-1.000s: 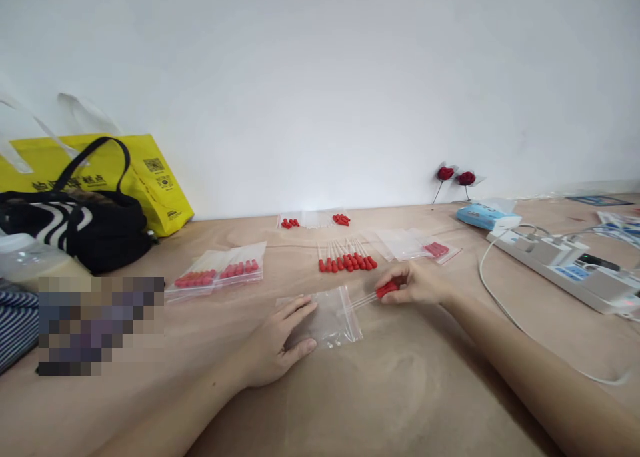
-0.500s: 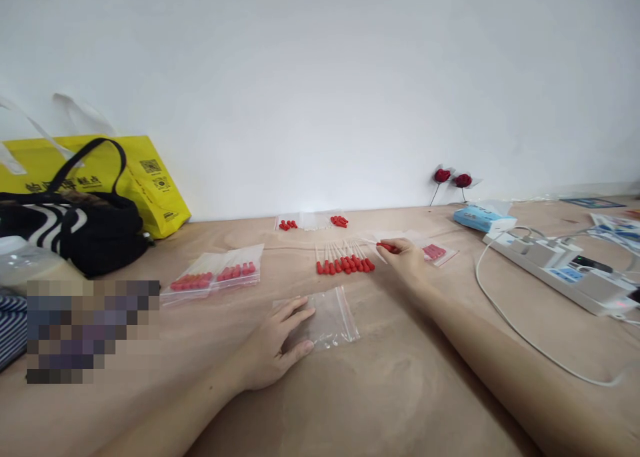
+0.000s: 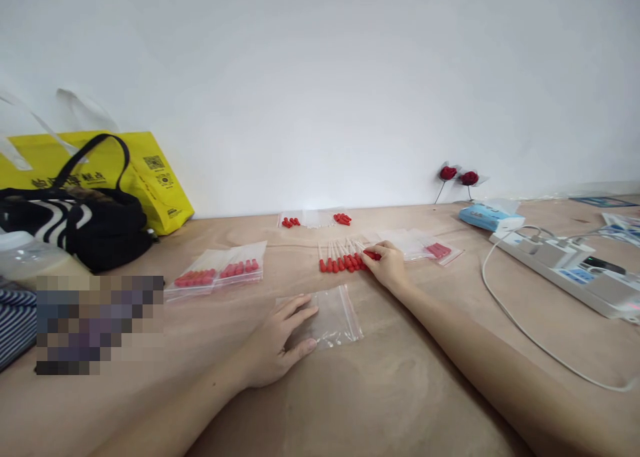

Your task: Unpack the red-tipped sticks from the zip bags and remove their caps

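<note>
My left hand [image 3: 280, 344] lies with fingers apart on a clear zip-lock bag [image 3: 337, 320], pinning its left side to the table. Beyond the bag, several pale sticks with red heads [image 3: 343, 264] lie in a row, heads toward me. My right hand [image 3: 389, 265] is at the right end of that row, its fingers pinched on a red-headed stick, mostly hidden by the fingers. To the left rest filled zip bags [image 3: 240, 268] of the same sticks. Another bag with red heads [image 3: 438, 250] lies behind my right hand.
Bags with red heads [image 3: 343, 219] lie near the wall. At left are a yellow bag [image 3: 165, 184], a black bag [image 3: 110, 230] and a jar [image 3: 30, 257]. At right, a blue tissue pack [image 3: 483, 216], a white power strip [image 3: 565, 270] with cables, and two dark red roses [image 3: 469, 178].
My right hand has moved left and slightly toward me with a red-headed stick, down to the right end of the row. My left hand stays on the bag.
</note>
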Available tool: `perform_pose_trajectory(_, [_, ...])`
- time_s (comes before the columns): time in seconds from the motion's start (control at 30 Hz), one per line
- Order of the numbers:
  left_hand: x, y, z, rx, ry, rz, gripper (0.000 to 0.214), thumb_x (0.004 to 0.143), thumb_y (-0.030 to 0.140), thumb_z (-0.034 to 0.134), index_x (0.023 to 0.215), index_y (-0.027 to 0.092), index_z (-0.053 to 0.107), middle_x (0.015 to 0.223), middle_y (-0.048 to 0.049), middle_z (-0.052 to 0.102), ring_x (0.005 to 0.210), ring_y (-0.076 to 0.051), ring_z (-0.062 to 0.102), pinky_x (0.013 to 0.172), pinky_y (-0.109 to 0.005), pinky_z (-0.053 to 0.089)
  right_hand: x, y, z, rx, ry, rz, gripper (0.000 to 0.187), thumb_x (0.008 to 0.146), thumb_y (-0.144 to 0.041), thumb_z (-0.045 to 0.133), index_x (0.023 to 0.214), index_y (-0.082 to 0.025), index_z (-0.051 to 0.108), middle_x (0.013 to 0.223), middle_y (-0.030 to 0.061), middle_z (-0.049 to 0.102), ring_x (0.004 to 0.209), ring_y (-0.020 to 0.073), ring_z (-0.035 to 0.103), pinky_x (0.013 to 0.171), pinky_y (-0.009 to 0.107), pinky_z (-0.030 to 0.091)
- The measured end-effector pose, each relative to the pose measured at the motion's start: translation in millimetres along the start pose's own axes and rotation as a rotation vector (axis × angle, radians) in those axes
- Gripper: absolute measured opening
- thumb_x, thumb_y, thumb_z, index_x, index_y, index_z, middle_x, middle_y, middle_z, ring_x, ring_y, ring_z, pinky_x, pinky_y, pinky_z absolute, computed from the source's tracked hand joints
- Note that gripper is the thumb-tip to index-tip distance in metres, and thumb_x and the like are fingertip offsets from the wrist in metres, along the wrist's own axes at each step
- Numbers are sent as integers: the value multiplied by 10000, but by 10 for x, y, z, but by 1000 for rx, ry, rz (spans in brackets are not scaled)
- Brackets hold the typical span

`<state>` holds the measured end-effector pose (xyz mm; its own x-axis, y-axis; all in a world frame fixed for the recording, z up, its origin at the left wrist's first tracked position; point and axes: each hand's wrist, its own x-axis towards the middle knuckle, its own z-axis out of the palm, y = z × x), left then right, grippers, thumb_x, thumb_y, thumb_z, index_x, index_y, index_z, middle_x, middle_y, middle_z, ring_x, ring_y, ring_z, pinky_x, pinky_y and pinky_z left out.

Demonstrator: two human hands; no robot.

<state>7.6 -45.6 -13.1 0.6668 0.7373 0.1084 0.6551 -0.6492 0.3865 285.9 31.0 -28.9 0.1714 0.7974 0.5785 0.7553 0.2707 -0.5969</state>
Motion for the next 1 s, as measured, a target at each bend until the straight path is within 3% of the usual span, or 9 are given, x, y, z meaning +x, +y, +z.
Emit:
perform_pose_trajectory(0.43, [4,33,-24,21,-43,-21,485,840,471,392,1276,258,395,1393,-57,315,1254,-256,310,1008,-454,301,-78,-127,-47,-50,-24,-5,299,768,-411,492,713,-168,658,705,60,589,652,157,543,642,272,417])
perform_pose_trajectory(0.67, [1,36,-18,14,-25,-5,476,839,457,405,1274,264,398,1389,-54,323,1249,-251,319,1009,-444,306,-378,-604,-130,-18,-347,1,315,704,-504,555,666,-196,613,666,21,596,663,154,529,638,276,380])
perform_pose_trajectory(0.8, [-7,22,2,8,-11,5,474,838,445,410,1272,257,400,1384,-60,331,1249,-254,321,1007,-451,309,-437,-686,-108,-66,-475,43,214,618,-383,659,657,-190,574,708,20,591,725,163,519,657,278,371])
perform_pose_trajectory(1.0, [0,26,-9,19,6,27,489,838,428,421,1297,276,346,1400,-52,297,1265,-246,297,1012,-454,305,-423,-629,-59,307,-554,154,118,641,-230,604,630,-185,496,609,-30,541,543,92,469,540,225,366])
